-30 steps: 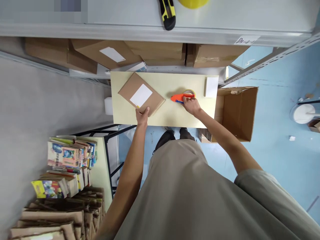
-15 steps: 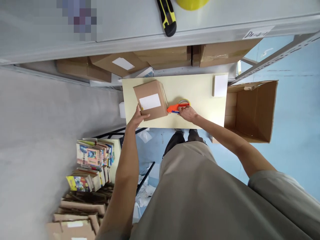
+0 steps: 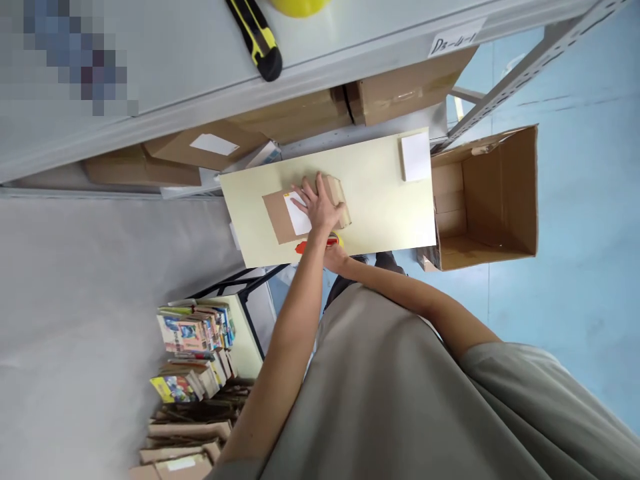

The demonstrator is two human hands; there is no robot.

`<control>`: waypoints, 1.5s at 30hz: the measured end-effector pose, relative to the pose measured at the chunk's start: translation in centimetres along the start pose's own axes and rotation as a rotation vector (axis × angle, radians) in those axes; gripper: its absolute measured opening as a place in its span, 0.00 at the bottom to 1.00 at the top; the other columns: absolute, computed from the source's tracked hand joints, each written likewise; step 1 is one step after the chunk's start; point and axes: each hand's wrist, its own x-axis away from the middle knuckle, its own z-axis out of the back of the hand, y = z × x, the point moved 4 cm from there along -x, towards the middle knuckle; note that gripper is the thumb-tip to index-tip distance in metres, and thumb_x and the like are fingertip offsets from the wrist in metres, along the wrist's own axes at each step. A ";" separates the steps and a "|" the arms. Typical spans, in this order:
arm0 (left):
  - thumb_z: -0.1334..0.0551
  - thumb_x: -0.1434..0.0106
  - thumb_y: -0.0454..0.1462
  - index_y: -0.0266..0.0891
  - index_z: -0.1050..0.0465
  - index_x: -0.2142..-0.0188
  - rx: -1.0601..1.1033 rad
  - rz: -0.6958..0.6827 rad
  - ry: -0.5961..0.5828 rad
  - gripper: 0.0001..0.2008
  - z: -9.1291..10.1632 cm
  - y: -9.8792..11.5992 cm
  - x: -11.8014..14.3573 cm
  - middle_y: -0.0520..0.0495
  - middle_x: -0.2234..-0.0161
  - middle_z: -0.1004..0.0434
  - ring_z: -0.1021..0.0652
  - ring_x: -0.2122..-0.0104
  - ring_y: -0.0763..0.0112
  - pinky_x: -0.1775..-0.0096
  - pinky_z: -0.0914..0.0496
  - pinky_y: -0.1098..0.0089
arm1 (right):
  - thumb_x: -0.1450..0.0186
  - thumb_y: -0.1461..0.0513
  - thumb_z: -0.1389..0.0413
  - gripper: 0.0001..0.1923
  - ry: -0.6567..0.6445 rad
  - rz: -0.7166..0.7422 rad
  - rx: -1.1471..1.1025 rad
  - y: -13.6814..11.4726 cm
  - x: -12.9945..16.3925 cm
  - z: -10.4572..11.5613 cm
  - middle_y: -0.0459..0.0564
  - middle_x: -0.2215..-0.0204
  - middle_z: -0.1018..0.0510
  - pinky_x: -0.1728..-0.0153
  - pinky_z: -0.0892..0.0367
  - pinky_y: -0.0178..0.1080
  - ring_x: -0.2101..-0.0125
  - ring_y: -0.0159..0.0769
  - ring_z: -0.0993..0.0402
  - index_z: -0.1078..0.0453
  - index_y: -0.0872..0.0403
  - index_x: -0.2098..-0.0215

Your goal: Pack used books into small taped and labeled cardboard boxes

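Mid-frame: left hand point(image 3: 320, 208) flat on labelled box point(image 3: 293, 212); right hand point(image 3: 334, 257) grips orange tape dispenser point(image 3: 313, 245) at near edge; taping unstarted

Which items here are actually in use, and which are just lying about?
In use: left hand flat on the cardboard box with white label; right hand on the orange tape dispenser.

Lying about: white pad, open carton, utility knife, stacked books.

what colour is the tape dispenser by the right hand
Orange-red tape dispenser, seen in the head view, partly hidden behind the left arm.
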 end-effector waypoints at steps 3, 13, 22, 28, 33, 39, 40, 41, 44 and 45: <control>0.26 0.38 0.43 0.44 0.46 0.15 -0.018 0.006 0.022 0.56 0.2 0.2 0.2 0.30 0.14 0.56 0.67 0.14 0.26 0.22 0.70 0.22 | 0.22 0.73 0.55 0.26 -0.018 -0.205 0.072 2.3 3.0 -0.6 0.79 0.44 0.13 0.47 0.24 0.50 0.47 0.57 0.13 0.29 0.73 0.31; 0.26 0.40 0.41 0.38 0.46 0.15 0.016 -0.019 0.017 0.57 -0.6 -0.4 0.0 0.26 0.14 0.55 0.67 0.15 0.23 0.21 0.70 0.23 | 0.14 0.56 0.57 0.31 -0.066 -0.416 0.196 14.5 18.6 1.0 0.81 0.40 0.17 0.38 0.29 0.53 0.41 0.62 0.15 0.42 0.73 0.24; 0.28 0.41 0.37 0.42 0.42 0.17 -0.013 -0.150 -0.078 0.54 -0.5 -1.6 2.2 0.31 0.13 0.56 0.67 0.14 0.30 0.20 0.73 0.27 | 0.14 0.58 0.56 0.29 -0.006 -0.337 0.226 14.3 12.5 3.3 0.79 0.39 0.17 0.35 0.34 0.53 0.40 0.60 0.17 0.41 0.72 0.25; 0.33 0.38 0.32 0.41 0.30 0.27 0.012 -0.234 -0.104 0.38 -0.6 -2.9 6.5 0.37 0.12 0.58 0.67 0.13 0.43 0.18 0.74 0.33 | 0.16 0.68 0.58 0.25 -0.047 -0.142 0.284 9.9 8.1 0.7 0.78 0.42 0.14 0.40 0.29 0.50 0.42 0.55 0.14 0.38 0.75 0.27; 0.35 0.34 0.32 0.43 0.27 0.32 0.048 -0.276 -0.121 0.30 -0.6 -4.4 8.8 0.40 0.12 0.55 0.66 0.13 0.49 0.18 0.72 0.32 | 0.18 0.69 0.57 0.25 -0.041 -0.070 0.304 7.7 6.7 -0.5 0.78 0.42 0.14 0.41 0.27 0.50 0.42 0.56 0.12 0.36 0.73 0.28; 0.35 0.34 0.33 0.42 0.27 0.32 0.058 -0.307 -0.131 0.30 -1.0 -4.8 8.7 0.39 0.12 0.57 0.67 0.13 0.48 0.18 0.73 0.33 | 0.20 0.71 0.60 0.25 -0.065 -0.069 0.283 9.0 8.8 -1.7 0.76 0.44 0.13 0.41 0.28 0.49 0.43 0.53 0.12 0.36 0.71 0.29; 0.36 0.33 0.33 0.41 0.27 0.31 0.052 -0.316 -0.130 0.30 -1.0 -4.8 8.7 0.39 0.12 0.57 0.67 0.13 0.48 0.18 0.73 0.33 | 0.20 0.71 0.59 0.26 -0.067 -0.089 0.282 9.3 9.2 -1.9 0.76 0.44 0.13 0.41 0.28 0.49 0.44 0.53 0.12 0.36 0.70 0.28; 0.36 0.33 0.33 0.41 0.28 0.31 0.048 -0.328 -0.131 0.30 -1.0 -4.8 8.8 0.39 0.12 0.57 0.67 0.13 0.47 0.18 0.73 0.32 | 0.20 0.71 0.59 0.26 -0.066 -0.111 0.283 9.4 9.6 -2.0 0.76 0.43 0.13 0.41 0.28 0.50 0.43 0.54 0.12 0.37 0.70 0.27; 0.36 0.33 0.34 0.41 0.28 0.28 0.058 -0.388 -0.143 0.33 -0.5 -4.9 9.0 0.39 0.12 0.56 0.66 0.13 0.46 0.18 0.73 0.32 | 0.18 0.67 0.58 0.26 -0.058 -0.178 0.279 9.4 10.1 -2.1 0.77 0.41 0.15 0.40 0.29 0.50 0.41 0.55 0.13 0.38 0.70 0.26; 0.36 0.32 0.35 0.41 0.28 0.27 0.064 -0.419 -0.156 0.33 -0.1 -5.0 8.9 0.39 0.12 0.54 0.65 0.13 0.45 0.18 0.72 0.33 | 0.16 0.65 0.58 0.25 -0.060 -0.201 0.274 9.2 10.2 -2.1 0.78 0.40 0.15 0.39 0.29 0.51 0.40 0.56 0.14 0.38 0.70 0.26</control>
